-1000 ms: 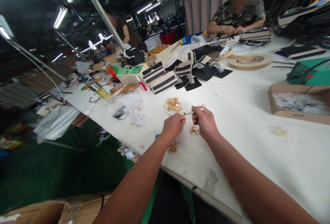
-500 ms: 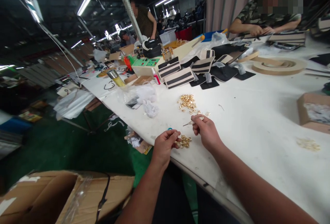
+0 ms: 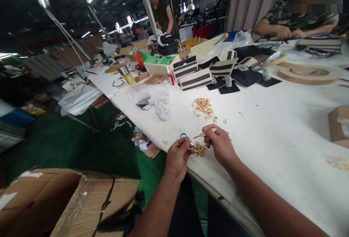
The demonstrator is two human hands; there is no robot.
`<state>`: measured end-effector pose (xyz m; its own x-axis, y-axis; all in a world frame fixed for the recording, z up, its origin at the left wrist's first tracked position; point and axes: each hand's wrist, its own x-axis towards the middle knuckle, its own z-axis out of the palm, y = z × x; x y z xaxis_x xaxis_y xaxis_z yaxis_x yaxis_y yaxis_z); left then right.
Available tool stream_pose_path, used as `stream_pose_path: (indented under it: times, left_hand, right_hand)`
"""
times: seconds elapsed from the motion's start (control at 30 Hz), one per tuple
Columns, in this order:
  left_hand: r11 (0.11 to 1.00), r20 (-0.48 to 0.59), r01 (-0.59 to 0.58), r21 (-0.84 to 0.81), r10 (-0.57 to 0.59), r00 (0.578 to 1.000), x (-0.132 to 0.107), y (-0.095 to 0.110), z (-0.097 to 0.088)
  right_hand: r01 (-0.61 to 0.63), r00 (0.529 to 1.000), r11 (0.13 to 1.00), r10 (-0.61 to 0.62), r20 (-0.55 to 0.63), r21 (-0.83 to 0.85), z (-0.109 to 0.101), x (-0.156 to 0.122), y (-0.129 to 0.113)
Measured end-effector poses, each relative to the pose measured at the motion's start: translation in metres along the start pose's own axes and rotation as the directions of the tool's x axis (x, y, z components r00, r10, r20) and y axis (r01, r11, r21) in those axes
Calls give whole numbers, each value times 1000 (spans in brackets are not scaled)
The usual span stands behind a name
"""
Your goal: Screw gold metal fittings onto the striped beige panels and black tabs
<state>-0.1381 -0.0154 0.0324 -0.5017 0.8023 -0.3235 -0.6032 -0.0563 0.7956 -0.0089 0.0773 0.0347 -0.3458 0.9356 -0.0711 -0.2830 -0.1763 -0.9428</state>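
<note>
At the near table edge, my left hand (image 3: 177,156) is closed, its thumb and fingertips pinching a small gold metal piece (image 3: 191,142) that the fingers partly hide. To its right, my right hand (image 3: 219,142) grips a thin-tipped tool with a pale handle (image 3: 203,134), the metal tip pointing left, close to the left fingertips. Beside the left fingers lies a small pile of gold rings or buckles (image 3: 200,149). Farther back on the white table is a larger pile of gold fittings (image 3: 204,106), a few scattered nearby. A blue ring (image 3: 183,135) lies just beyond my left hand.
Black and beige panels (image 3: 196,79) lie behind the gold pile, near a red-and-white bottle (image 3: 170,76) and a green-topped machine (image 3: 159,62). Crumpled plastic (image 3: 163,110) sits left. A strap roll (image 3: 311,73) and a co-worker's hands (image 3: 283,32) are far right. A cardboard box (image 3: 109,200) stands lower left.
The tool tip in my right hand has come nearer to my left fingertips. My left hand keeps its pinch. The whole view has shifted, so table items appear farther right.
</note>
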Motion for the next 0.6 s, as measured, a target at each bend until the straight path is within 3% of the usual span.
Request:
stream_pose_path:
  times: [0.23, 0.6]
  left_hand:
    - [998, 25, 58, -31, -57, 998, -5, 6, 7]
    - [998, 10, 51, -22, -51, 999, -8, 1, 6]
  right_hand:
    - [40, 999, 992, -40, 1, -121, 1, -5, -8]
    - [107, 994, 963, -109, 4, -249, 5, -12, -13]
